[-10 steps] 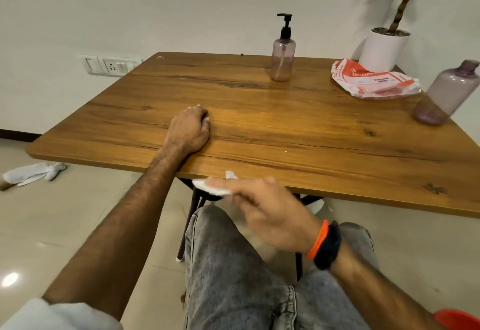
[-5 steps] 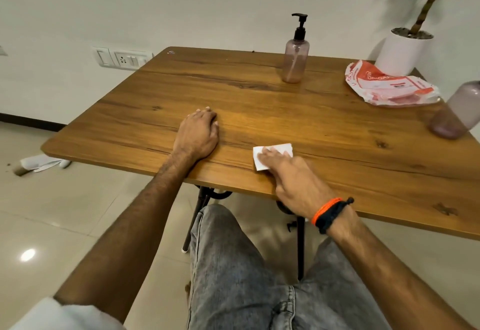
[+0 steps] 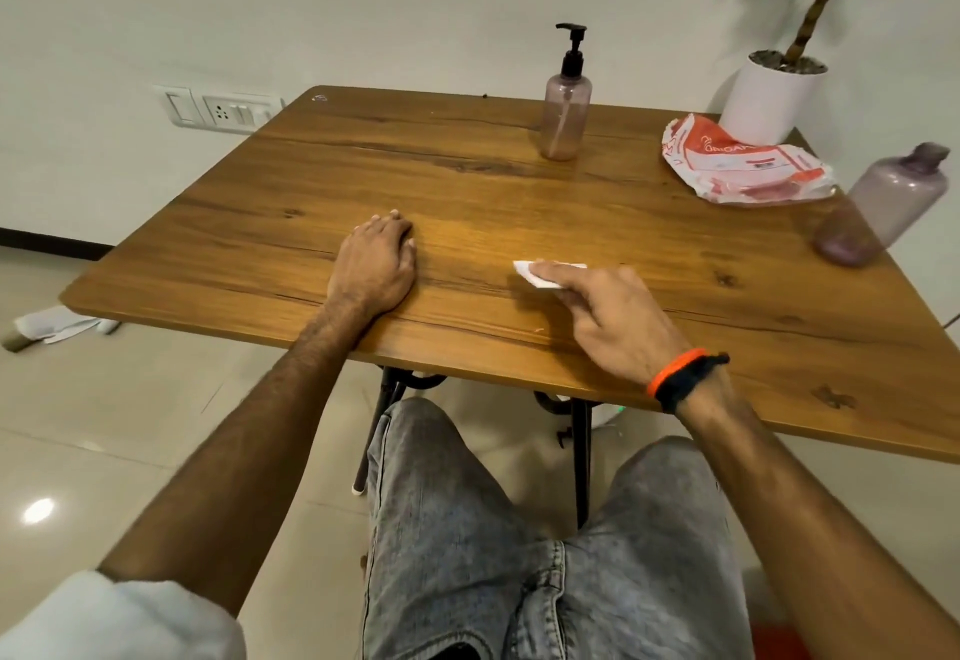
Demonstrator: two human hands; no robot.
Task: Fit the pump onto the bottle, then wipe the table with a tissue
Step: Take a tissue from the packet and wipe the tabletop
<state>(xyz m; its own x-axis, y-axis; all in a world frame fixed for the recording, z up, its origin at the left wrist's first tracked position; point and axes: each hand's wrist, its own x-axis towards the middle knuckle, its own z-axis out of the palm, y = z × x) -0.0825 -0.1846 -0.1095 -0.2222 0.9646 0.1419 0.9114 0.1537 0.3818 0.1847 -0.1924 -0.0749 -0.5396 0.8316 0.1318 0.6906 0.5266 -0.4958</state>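
Filling most of the view, the wooden table carries a bottle near its far edge, black pump fitted on top. The right hand presses a folded white tissue flat under straight fingers, near the middle of the near edge. The left hand rests near that same edge, fingers loosely curled, holding nothing.

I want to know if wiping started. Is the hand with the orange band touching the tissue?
Touching. The head view shows the right hand with its straight fingers lying on the tissue, pressing it on the table.
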